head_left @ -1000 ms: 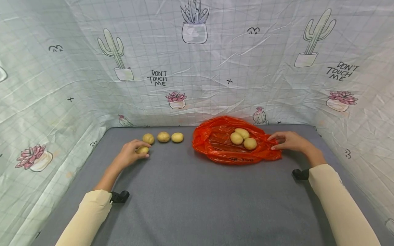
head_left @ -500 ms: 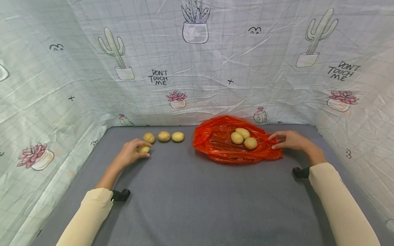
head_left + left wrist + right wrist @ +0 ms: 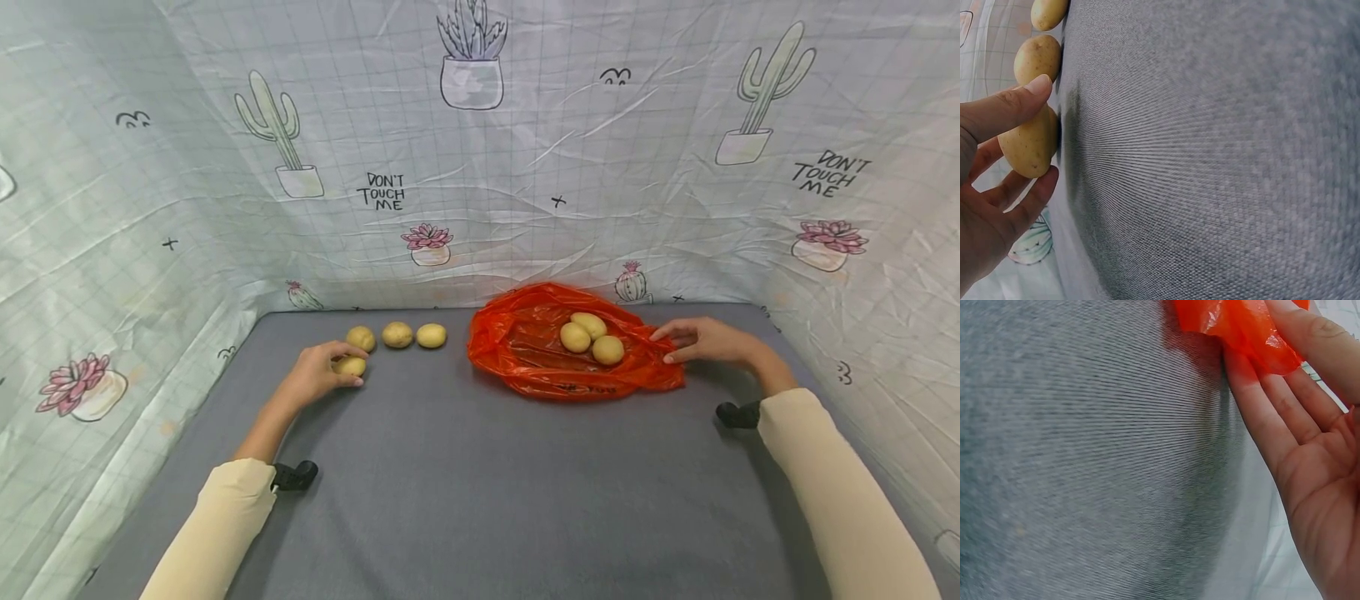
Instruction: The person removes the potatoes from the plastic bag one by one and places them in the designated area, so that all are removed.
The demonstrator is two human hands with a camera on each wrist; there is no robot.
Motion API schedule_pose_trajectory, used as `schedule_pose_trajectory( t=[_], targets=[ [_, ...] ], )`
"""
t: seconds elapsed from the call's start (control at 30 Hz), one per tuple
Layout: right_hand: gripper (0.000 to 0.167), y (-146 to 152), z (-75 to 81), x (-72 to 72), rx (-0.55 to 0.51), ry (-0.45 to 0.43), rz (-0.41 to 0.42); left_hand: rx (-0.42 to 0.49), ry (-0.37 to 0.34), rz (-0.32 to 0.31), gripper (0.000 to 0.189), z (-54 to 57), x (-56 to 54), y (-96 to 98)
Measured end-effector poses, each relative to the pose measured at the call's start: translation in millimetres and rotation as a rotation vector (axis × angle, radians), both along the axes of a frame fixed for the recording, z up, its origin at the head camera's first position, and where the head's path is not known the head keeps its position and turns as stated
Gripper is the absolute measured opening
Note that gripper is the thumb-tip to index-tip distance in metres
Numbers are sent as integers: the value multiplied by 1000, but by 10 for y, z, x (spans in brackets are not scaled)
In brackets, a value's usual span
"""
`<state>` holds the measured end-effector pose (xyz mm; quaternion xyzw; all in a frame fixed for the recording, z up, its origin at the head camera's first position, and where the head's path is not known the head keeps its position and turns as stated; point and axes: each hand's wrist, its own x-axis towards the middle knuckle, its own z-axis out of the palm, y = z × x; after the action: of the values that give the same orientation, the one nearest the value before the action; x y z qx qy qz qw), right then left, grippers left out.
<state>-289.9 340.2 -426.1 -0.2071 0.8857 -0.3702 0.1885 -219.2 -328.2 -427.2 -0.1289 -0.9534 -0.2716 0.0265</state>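
My left hand (image 3: 317,373) holds a yellow potato (image 3: 351,366) between thumb and fingers, low at the table's left side. In the left wrist view the thumb lies over this potato (image 3: 1027,147) and the fingers reach round its other side. My right hand (image 3: 708,342) pinches the gathered right end of a red plastic bag (image 3: 536,385). The right wrist view has the bag's crumpled edge (image 3: 1235,325) between thumb and fingers. On the bag, within its raised rim, three potatoes (image 3: 575,337) lie together.
Three more potatoes stand in a row along the back: one (image 3: 360,338) close behind my left hand, another (image 3: 397,335) in the middle, and the last (image 3: 431,336) nearest the bag. Printed cloth walls (image 3: 510,242) enclose the grey table (image 3: 480,483) at the back and sides.
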Motion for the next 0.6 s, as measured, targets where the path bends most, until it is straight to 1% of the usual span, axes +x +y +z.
schedule_pose_trajectory(
  t=[0.2,0.33,0.47,0.6],
  targets=[
    [47,-23,79,-28,10,-43,34,2,-1,-2,41,-22,-11,-8],
    [47,-37,110,-46,18,-35,52,-6,-1,-4,40,-38,-12,-9],
    [46,-60,128,-49,26,-25,63,-15,-7,2,40,-46,9,-8],
    [46,-70,117,-43,29,-29,61,-20,3,-1,39,-60,18,-13]
  ],
)
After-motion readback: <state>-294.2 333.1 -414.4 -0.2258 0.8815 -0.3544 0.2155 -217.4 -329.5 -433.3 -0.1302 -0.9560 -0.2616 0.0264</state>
